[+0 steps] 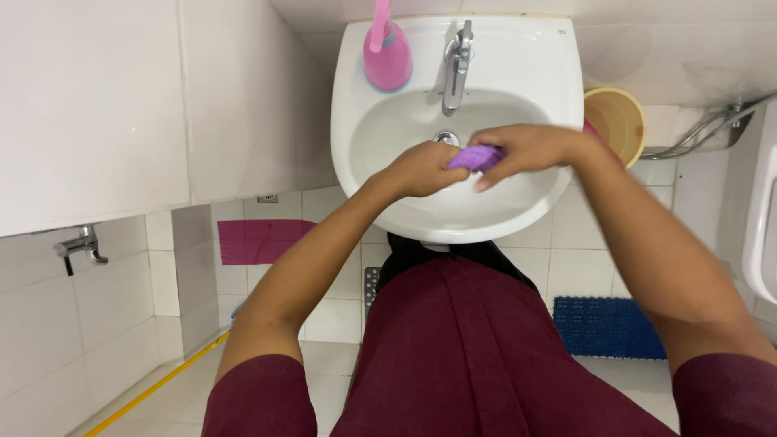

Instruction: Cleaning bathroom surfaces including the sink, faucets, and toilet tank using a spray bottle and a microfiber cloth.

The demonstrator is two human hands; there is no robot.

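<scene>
Both hands [473, 162] clenched around purple cloth [476, 156]

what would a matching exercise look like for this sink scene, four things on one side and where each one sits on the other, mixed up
Things:
1. purple cloth
2. pink brush holder
3. chrome tap
4. tan bucket

Places:
A. at the back middle of the white washbasin, spout over the bowl
B. on the floor to the right of the washbasin
C. bunched between the left hand and the right hand, over the bowl
D. on the washbasin's back left rim

Pairs: 1-C, 2-D, 3-A, 4-B
</scene>
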